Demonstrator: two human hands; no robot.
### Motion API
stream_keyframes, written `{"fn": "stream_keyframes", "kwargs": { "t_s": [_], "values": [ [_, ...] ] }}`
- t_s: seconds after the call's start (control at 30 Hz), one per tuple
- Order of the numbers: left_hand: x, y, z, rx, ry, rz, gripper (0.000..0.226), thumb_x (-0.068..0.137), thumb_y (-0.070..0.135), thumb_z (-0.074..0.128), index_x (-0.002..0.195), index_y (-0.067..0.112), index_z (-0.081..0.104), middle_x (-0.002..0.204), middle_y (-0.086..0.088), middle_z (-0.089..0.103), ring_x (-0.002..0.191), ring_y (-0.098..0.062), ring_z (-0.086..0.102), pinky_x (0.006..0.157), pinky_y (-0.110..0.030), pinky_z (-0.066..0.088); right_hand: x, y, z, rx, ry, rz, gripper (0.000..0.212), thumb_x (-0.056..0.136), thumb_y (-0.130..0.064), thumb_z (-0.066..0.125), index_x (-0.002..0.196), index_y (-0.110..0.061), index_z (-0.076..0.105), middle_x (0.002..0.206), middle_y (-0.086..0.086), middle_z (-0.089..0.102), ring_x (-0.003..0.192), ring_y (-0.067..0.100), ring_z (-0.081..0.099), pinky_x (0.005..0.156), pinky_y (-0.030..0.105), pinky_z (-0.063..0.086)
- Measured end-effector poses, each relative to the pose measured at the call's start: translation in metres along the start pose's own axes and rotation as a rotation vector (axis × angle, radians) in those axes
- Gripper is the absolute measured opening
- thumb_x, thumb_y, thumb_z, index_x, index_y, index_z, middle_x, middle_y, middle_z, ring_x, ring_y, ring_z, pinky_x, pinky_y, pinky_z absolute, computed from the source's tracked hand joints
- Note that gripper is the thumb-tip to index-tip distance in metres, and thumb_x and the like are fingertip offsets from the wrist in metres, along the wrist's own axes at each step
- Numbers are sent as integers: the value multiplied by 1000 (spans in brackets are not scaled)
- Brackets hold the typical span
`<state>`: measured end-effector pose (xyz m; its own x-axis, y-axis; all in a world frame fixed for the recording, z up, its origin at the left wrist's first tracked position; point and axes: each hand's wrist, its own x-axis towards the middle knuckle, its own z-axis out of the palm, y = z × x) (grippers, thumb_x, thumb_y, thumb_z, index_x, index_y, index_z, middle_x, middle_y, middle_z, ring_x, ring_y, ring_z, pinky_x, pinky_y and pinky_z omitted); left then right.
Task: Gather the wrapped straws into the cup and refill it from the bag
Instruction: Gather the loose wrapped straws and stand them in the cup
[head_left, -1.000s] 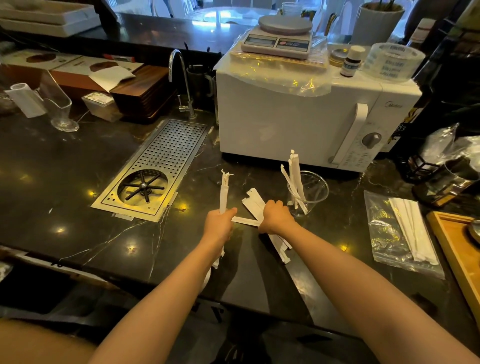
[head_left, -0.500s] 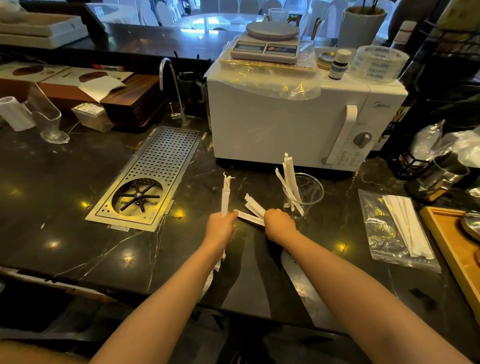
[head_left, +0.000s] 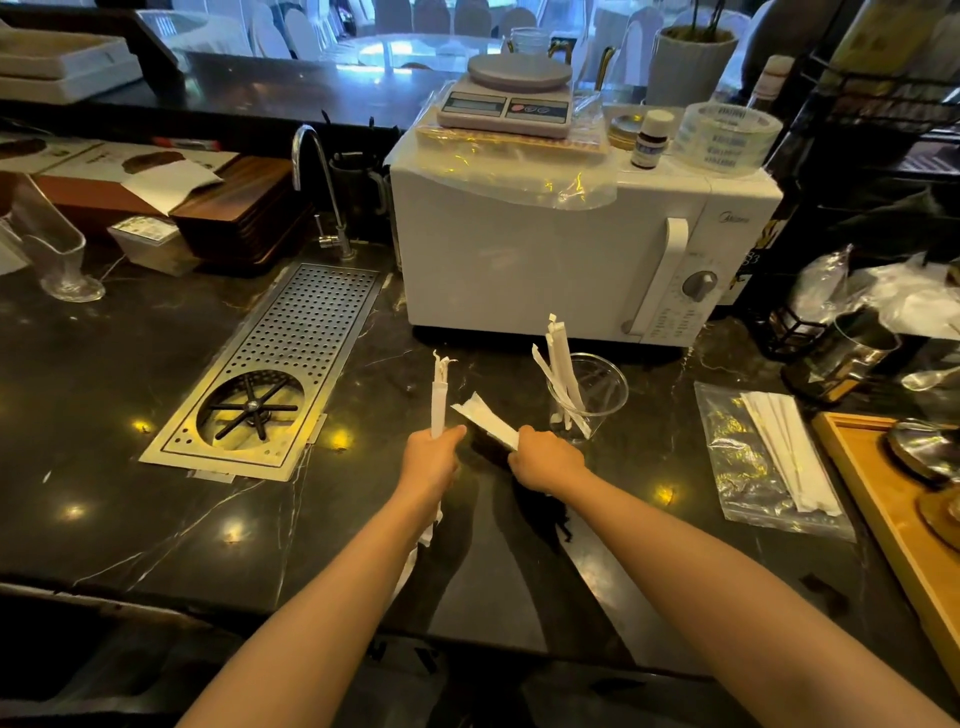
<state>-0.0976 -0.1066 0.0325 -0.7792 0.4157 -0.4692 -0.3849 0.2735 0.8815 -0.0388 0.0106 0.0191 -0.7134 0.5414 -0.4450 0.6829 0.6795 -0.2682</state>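
Observation:
My left hand (head_left: 432, 457) is closed around an upright bundle of white wrapped straws (head_left: 439, 395), whose lower ends stick out below my wrist. My right hand (head_left: 545, 460) grips a second bunch of wrapped straws (head_left: 488, 421), lifted off the counter and pointing up to the left. Just right of that hand stands a clear plastic cup (head_left: 597, 395) with a few wrapped straws (head_left: 558, 364) leaning in it. A clear plastic bag (head_left: 748, 462) with more wrapped straws lies flat further right.
A white microwave (head_left: 545, 260) stands right behind the cup, with a scale and tape roll on top. A perforated metal rinser tray (head_left: 291, 364) is set into the dark counter at left. A wooden tray (head_left: 883, 499) lies at the right edge.
My right hand has gathered the loose straws off the counter and raised them as one bunch. The left hand keeps its upright bundle, nearly still.

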Motion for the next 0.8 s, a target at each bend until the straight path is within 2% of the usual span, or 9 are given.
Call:
{"fn": "stream_keyframes", "kwargs": {
  "t_s": [0.1,0.2,0.3,0.47,0.53,0.6,0.67,0.73,0.8],
  "values": [
    [5,1,4,-18,-5,4,27,92,19,49,66,16,47,52,1,34,40,-7,31,36,-16,27,-1,-2,-4,245,-68,9,33,91,-15,35,113,1,53,99,19,57,85,30,55,71,34,41],
    [10,4,8,-76,-25,11,30,90,19,52,61,17,46,45,5,32,32,-4,28,31,-14,23,-6,-6,-11,523,-63,-34,18,84,0,39,90,0,56,86,15,51,78,26,49,66,32,36],
    [11,10,11,-120,-81,33,35,90,27,54,57,17,46,42,6,32,29,-2,28,33,-15,24,-15,-9,-21,928,-46,-57,24,79,7,37,70,-11,50,65,7,43,53,16,41,48,25,32],
    [6,22,17,-167,-156,128,25,88,35,53,74,14,54,47,5,44,34,-3,37,39,-16,31,-27,-14,-33,1207,-148,-172,21,83,4,34,80,-10,50,49,3,41,32,5,39,36,16,34],
    [3,27,18,-216,-199,163,20,88,31,53,79,14,59,55,2,58,35,-2,51,38,-14,40,-31,-16,-34,1234,-190,-224,23,83,4,34,79,-12,50,46,1,44,32,5,41,37,16,36],
    [0,30,19,-273,-247,177,16,86,26,56,84,11,62,66,-6,63,43,-6,62,39,-17,49,-35,-18,-34,1165,-202,-253,23,83,5,35,83,-11,52,45,0,48,33,4,44,39,15,39],
    [-1,32,21,-260,-245,201,11,84,21,60,86,10,63,68,-8,63,51,-12,66,40,-20,51,-37,-20,-34,1065,-184,-262,28,83,5,36,103,-6,53,55,3,48,39,4,47,42,15,41],
    [-1,31,22,-182,-240,231,8,83,19,63,88,12,62,72,-7,62,64,-15,67,47,-22,53,-39,-23,-35,988,-153,-284,41,83,5,36,123,-1,47,65,3,49,53,8,51,50,19,42],
    [0,31,23,-147,-286,249,5,83,16,61,88,15,63,77,-5,62,73,-15,65,56,-23,54,-41,-23,-36,946,-123,-329,44,84,5,37,126,-5,45,80,4,53,77,17,57,68,27,49]
  ]
}}
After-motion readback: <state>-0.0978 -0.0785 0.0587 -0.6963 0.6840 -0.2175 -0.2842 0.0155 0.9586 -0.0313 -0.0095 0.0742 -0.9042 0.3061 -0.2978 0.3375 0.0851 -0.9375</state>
